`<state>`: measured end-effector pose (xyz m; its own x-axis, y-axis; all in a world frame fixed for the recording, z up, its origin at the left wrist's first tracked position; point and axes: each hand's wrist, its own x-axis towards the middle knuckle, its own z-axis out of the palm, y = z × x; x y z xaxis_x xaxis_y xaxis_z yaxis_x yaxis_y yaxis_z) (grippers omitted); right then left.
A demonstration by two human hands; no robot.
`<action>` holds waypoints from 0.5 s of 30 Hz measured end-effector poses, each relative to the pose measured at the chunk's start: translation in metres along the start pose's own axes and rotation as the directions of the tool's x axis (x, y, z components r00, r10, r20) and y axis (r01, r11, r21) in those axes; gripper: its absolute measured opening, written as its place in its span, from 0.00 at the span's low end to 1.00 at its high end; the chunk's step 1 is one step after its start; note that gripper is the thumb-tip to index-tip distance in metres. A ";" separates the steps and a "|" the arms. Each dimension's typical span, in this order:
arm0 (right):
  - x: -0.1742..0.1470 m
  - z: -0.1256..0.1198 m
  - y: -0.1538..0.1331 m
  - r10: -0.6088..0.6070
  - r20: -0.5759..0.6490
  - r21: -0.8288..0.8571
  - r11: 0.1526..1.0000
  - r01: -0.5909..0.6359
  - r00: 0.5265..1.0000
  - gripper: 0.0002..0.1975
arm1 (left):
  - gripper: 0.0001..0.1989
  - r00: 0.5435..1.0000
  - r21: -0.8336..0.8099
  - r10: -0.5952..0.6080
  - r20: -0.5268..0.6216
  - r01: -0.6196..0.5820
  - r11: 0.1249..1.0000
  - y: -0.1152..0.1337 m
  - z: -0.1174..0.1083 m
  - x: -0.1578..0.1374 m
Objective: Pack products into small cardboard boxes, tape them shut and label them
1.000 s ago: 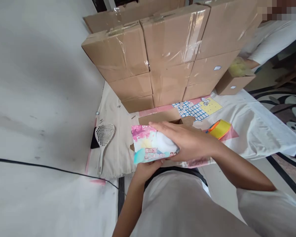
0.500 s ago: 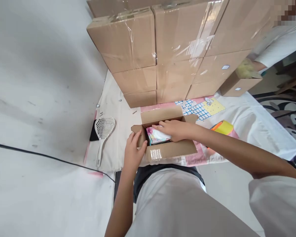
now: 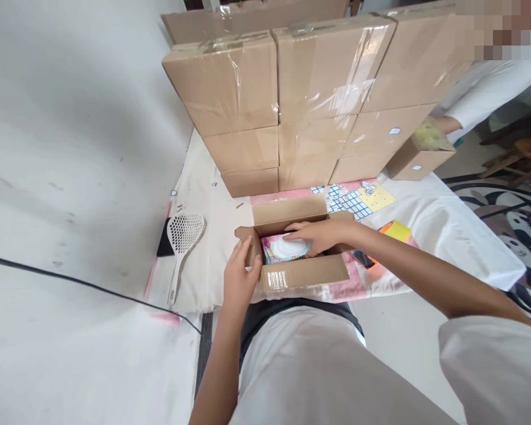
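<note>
Inside the small open brown cardboard box, one pink-and-white plastic-wrapped packet lies largely hidden beneath the right hand, whose flat fingers press on it rather than closing around it. The left hand clasps the box's left flap. Behind the box stands a stack of taped cardboard cartons, cut off above. Left of the box lies one white perforated plastic scoop. Right of it, a yellow tape roll is partly hidden behind the forearm.

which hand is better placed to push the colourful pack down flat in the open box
Right, probably. The right hand already lies on the colourful pack inside the open box, while the left hand grips the box's left flap outside.
</note>
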<state>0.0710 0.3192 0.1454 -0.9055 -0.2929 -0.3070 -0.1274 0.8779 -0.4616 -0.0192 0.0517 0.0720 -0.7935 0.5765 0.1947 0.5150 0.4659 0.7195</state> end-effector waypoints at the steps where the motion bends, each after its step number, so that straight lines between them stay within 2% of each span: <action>1: -0.020 -0.010 -0.003 0.013 -0.104 0.072 0.997 -0.005 0.994 0.34 | 0.26 1.000 -0.005 -0.004 0.004 0.004 1.000 -0.001 0.000 -0.001; 2: -0.040 -0.017 -0.005 0.038 -0.245 0.126 0.992 -0.007 0.969 0.30 | 0.26 1.000 -0.006 -0.001 0.000 0.001 1.000 -0.002 0.001 -0.001; 3: -0.059 -0.021 -0.005 0.086 -0.396 0.167 0.986 -0.020 0.914 0.28 | 0.26 1.000 -0.005 0.014 -0.009 -0.014 1.000 -0.002 0.001 -0.001; 4: -0.076 -0.020 -0.003 0.156 -0.545 0.200 0.978 -0.053 0.824 0.26 | 0.26 0.999 -0.003 0.043 -0.026 -0.043 0.999 -0.002 0.001 -0.001; 6: -0.099 -0.004 0.008 0.310 -0.741 0.302 0.946 -0.117 0.595 0.25 | 0.30 0.987 -0.003 0.137 -0.087 -0.138 0.990 0.000 0.001 -0.001; 7: -0.104 0.009 0.016 0.398 -0.776 0.391 0.912 -0.123 0.488 0.27 | 0.33 0.975 -0.023 0.186 -0.122 -0.190 0.982 0.001 0.001 0.000; 8: -0.104 0.025 0.024 0.490 -0.768 0.498 0.862 -0.096 0.413 0.30 | 0.37 0.966 -0.065 0.219 -0.140 -0.229 0.971 0.002 0.000 0.000; 9: -0.101 0.043 0.030 0.570 -0.726 0.604 0.796 -0.038 0.384 0.32 | 0.41 0.964 -0.127 0.234 -0.127 -0.249 0.960 0.003 0.000 0.000; 10: -0.096 0.060 0.033 0.623 -0.682 0.687 0.725 0.044 0.384 0.32 | 0.43 0.967 -0.199 0.242 -0.078 -0.253 0.947 0.004 -0.001 0.000; 12: -0.082 0.088 0.031 0.628 -0.656 0.743 0.635 0.211 0.418 0.30 | 0.44 0.957 -0.292 0.270 0.108 -0.229 0.929 0.001 -0.003 0.001; 13: -0.075 0.098 0.025 0.586 -0.677 0.724 0.640 0.258 0.445 0.29 | 0.42 0.933 -0.293 0.295 0.204 -0.229 0.928 -0.001 -0.004 0.002; 15: -0.067 0.110 0.012 0.455 -0.732 0.631 0.733 0.252 0.508 0.26 | 0.34 0.882 -0.259 0.356 0.309 -0.282 0.924 -0.009 -0.006 0.003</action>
<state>0.1752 0.3074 0.0692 -0.8138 0.5280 0.2429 -0.0665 0.3305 -0.9414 -0.0284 0.0448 0.0703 -0.4168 0.8815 0.2217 0.6155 0.0942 0.7825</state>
